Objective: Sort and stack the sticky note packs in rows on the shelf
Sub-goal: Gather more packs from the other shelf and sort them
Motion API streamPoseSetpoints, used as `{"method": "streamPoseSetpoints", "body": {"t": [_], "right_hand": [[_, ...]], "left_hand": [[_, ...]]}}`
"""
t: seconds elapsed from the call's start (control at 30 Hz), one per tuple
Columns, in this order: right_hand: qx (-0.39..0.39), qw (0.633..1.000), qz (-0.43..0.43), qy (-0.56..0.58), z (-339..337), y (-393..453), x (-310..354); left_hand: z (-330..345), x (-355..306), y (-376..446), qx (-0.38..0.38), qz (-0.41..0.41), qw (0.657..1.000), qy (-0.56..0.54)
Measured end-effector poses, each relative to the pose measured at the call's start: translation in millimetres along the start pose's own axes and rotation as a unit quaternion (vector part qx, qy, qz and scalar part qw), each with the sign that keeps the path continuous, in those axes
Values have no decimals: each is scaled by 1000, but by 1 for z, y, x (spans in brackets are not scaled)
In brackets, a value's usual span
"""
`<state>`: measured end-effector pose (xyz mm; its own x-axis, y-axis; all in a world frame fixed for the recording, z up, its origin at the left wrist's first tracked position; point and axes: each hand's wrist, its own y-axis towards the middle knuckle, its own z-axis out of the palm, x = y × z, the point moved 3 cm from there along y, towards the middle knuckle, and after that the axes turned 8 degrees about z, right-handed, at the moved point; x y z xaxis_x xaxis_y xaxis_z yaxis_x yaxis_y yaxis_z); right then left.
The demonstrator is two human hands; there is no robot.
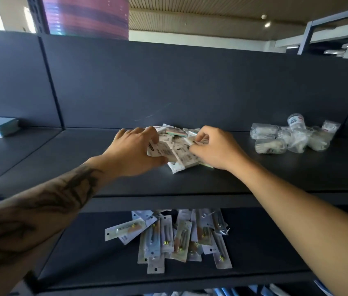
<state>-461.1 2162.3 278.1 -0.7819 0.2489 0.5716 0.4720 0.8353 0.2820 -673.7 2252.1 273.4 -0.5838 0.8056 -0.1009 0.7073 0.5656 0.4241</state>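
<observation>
Dark grey shelf point(254, 174), mid-rear: loose heap of white-wrapped sticky note packs point(177, 146). Left hand point(134, 150) grips one pack; right hand point(213, 146) apparently pinches another.

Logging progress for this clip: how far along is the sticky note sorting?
Early. Nothing looks done: no rows show, and the sticky note packs lie in one loose heap on the shelf. In hand: the left hand grips a pack, and the right hand pinches another. Left: sorting and stacking the whole heap.
</observation>
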Motion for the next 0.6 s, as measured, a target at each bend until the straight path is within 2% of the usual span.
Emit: {"method": "streamPoseSetpoints", "body": {"t": [0.2,0.33,0.5,0.6], "right_hand": [[42,997,-58,-8,43,-62,75],[81,988,-128,-15,85,-108,133],[146,962,-233,1,145,-164,214],[179,943,-280,13,174,-188,268]], "left_hand": [[-37,43,-100,-4,-54,999,3],[-56,72,-181,11,-89,996,12],[-97,123,-288,36,-146,989,14],[-126,154,-344,21,-192,981,32]]}}
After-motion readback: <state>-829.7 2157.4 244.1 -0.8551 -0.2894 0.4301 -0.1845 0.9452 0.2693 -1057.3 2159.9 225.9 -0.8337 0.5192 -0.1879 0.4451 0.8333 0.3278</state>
